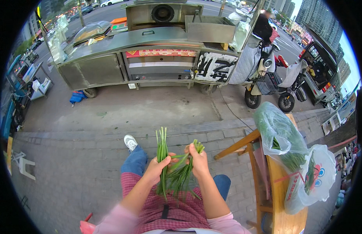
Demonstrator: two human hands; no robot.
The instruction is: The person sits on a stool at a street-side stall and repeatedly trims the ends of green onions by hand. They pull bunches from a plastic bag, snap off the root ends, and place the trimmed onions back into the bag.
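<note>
My left hand point(159, 169) is closed around a bundle of long green chives point(162, 152), whose pale cut ends point away from me. In my right hand point(199, 160) is a second bunch of chives point(181, 178), its stem ends poking up past the thumb and its leaves drooping over my lap. A few stems stretch across the gap between the two hands. Below them lies a red checked apron point(172, 213) over my jeans. To my right, a clear plastic bag point(279, 125) of greens and a white printed bag point(318, 181) with more greens rest on a wooden bench point(282, 216).
A stainless steel food cart point(96, 71) stands ahead across the pavement. Right of it are parked electric scooters point(267, 79), a person point(263, 27) and a van with its rear raised point(324, 70). A cable point(232, 109) crosses the ground. A white stool point(26, 168) is at left.
</note>
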